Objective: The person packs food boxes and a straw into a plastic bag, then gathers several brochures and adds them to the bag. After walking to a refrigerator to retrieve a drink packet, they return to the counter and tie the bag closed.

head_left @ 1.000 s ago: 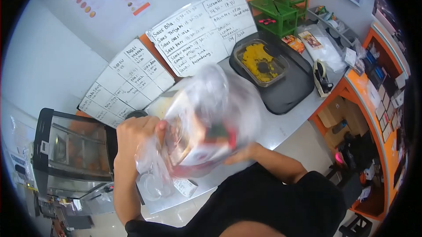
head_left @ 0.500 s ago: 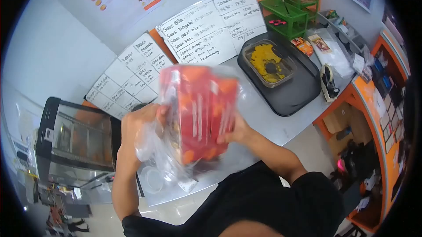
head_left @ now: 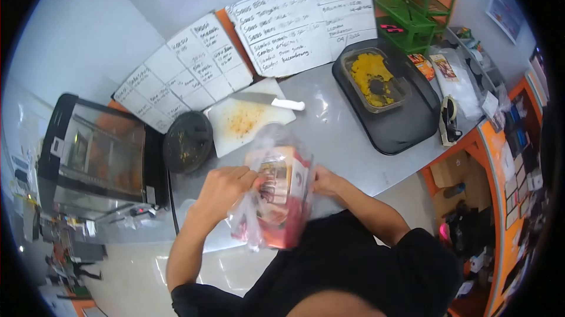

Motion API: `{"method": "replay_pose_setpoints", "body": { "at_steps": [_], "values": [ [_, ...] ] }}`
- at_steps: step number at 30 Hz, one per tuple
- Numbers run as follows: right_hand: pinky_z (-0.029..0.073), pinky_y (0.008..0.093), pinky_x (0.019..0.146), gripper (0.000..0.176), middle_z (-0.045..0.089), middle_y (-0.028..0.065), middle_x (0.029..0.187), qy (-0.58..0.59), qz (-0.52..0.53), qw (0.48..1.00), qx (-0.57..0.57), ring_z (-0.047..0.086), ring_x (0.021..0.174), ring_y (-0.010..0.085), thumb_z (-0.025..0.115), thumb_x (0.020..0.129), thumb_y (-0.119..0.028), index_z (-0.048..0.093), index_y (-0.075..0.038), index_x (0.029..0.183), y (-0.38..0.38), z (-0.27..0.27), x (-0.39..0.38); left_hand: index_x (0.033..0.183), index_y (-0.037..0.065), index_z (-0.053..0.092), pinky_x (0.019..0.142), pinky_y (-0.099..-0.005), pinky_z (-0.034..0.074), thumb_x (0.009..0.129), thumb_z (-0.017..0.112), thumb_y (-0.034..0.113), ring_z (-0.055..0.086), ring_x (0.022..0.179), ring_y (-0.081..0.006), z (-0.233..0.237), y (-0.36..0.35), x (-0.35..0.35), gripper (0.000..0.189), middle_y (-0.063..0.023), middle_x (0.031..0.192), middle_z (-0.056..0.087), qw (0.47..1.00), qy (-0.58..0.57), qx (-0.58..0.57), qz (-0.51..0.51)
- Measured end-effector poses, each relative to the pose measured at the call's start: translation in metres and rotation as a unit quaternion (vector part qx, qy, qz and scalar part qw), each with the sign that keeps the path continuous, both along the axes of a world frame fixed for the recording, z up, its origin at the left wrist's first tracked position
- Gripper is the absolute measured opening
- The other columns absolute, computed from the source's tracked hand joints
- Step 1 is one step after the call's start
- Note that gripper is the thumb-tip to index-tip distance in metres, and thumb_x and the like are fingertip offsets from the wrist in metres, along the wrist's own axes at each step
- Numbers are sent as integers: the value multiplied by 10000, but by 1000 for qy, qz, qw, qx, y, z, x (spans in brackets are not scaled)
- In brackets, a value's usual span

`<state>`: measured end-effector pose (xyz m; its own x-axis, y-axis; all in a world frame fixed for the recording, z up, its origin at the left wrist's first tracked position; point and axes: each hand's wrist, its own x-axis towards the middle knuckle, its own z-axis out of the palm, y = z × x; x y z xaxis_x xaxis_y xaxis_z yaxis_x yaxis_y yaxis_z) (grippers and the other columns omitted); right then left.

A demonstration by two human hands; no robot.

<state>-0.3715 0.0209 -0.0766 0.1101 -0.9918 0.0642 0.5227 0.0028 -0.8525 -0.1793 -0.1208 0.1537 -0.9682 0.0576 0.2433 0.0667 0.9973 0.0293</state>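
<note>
Red and orange printed food boxes sit inside a clear plastic bag, held low in front of my body over the counter's near edge. My left hand is closed on the gathered plastic at the left side. On the other side, my right hand grips the bagged boxes by their right edge, its fingertips partly hidden. Beyond them lies a white cutting board strewn with orange crumbs. A knife with a white handle rests across its far end.
A round black dish stands left of the board, beside a glass display case. At right, a black tray bears a clear container of yellow food. Whiteboards lean at the back, near green racks and a tape dispenser.
The bagged boxes have come down and closer to my body, turning so a pictured face shows. Both hands moved with them. The cutting board, knife and black dish are now uncovered.
</note>
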Motion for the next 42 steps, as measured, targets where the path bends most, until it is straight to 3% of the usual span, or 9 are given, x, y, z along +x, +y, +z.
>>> {"method": "replay_pose_setpoints", "body": {
  "at_steps": [7, 10, 13, 15, 19, 31, 33, 37, 42],
  "values": [
    [436, 371, 962, 605, 503, 99, 1272, 77, -225, 969, 64, 513, 1166, 244, 695, 858, -306, 446, -35, 1337, 63, -21, -23, 749, 90, 557, 565, -384, 498, 927, 569, 271, 639, 657, -251, -153, 34, 19, 254, -71, 717, 601, 977, 4, 117, 176],
    [396, 462, 1012, 559, 447, 107, 1334, 214, -23, 931, 295, 426, 1262, 239, 590, 932, -394, 406, -83, 1358, 77, -26, -57, 747, 94, 554, 569, -386, 499, 926, 572, 265, 637, 657, -249, -174, 56, 11, 248, -69, 752, 612, 956, 30, 195, 216],
    [473, 341, 754, 396, 639, 65, 943, 334, -226, 847, 347, 578, 889, 165, 548, 950, -410, 644, -27, 933, 43, -2, -80, 717, 98, 523, 542, -389, 473, 902, 602, 265, 611, 622, -241, -180, 71, 10, 261, -53, 700, 572, 958, 42, 178, 222],
    [468, 319, 683, 213, 640, 75, 836, 520, -308, 782, 151, 599, 759, 188, 635, 881, -227, 640, -19, 838, -3, 25, -80, 708, 98, 513, 534, -389, 464, 894, 611, 267, 601, 610, -236, -180, 74, 11, 270, -48, 680, 555, 954, 57, 180, 231],
    [516, 367, 671, 132, 631, 93, 899, 603, -140, 770, -151, 630, 807, 269, 640, 811, -84, 655, -26, 928, -124, 32, -39, 704, 95, 506, 530, -380, 458, 882, 622, 280, 594, 605, -228, -181, 68, 10, 282, -49, 664, 535, 956, 61, 179, 226],
    [529, 422, 799, 159, 581, 138, 1050, 750, 30, 654, -95, 623, 957, 317, 525, 866, -129, 608, -5, 920, -225, -69, 6, 769, 85, 497, 575, -368, 475, 850, 660, 267, 630, 658, -239, -169, 68, 15, 257, -63, 708, 585, 937, 54, 254, 232],
    [532, 429, 799, 187, 576, 158, 1050, 799, 53, 557, -218, 626, 914, 332, 497, 890, -140, 581, 21, 934, -207, -44, -3, 774, 84, 519, 589, -365, 481, 842, 666, 260, 637, 673, -243, -169, 63, 17, 240, -64, 720, 595, 933, 58, 291, 204],
    [531, 436, 793, 164, 574, 176, 1089, 805, 41, 565, -175, 630, 872, 338, 486, 899, -115, 558, 29, 933, -179, -39, -19, 894, 124, 658, 643, -374, 493, 823, 656, 193, 642, 725, -257, -182, 54, 26, 100, -65, 784, 600, 903, 82, 401, 133],
    [493, 361, 671, 127, 627, 146, 916, 650, -46, 742, -154, 619, 748, 272, 528, 878, -47, 557, 6, 989, -124, 31, -57, 990, 175, 707, 660, -381, 487, 817, 637, 165, 626, 732, -266, -194, 46, 29, 187, -67, 834, 590, 902, 8, 417, 110]
  ]
}}
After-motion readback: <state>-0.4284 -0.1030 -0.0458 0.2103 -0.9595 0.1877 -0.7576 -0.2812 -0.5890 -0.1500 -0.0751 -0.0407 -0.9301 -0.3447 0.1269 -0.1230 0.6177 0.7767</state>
